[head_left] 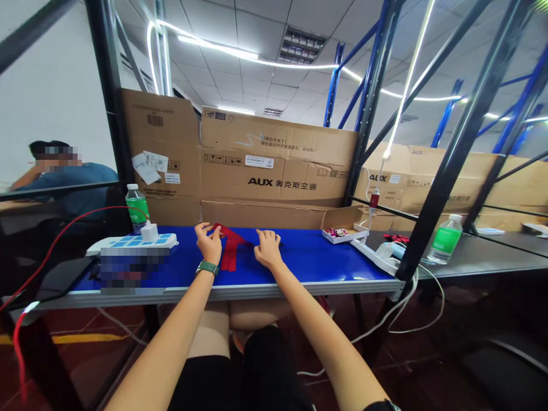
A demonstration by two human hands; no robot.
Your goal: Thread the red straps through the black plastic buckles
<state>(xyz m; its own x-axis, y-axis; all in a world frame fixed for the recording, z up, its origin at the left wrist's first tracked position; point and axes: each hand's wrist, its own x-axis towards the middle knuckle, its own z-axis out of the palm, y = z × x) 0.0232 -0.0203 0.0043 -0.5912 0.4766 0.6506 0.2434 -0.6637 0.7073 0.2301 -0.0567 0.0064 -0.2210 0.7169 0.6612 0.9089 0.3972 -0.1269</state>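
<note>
Head view: red fabric strips (231, 251) lying on blue bench top (308, 260), twelve o'clock from wearer, between both hands. Left hand (209, 244) resting, fingertips on strips' upper end, not clamped. Right hand (268, 249) just beside strips, not clamped. Hands apart. Power strip (132, 242) at nine o'clock; open carton (342, 225) at three o'clock.

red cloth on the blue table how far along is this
Looks early, though it's hard to judge. Done: nothing looks clearly finished; the red cloth lies flat on the blue table, its strips loose. In hand: the left hand touches its top end, the right hand sits beside it. Left: apparently the small items in the open cardboard box.
</note>
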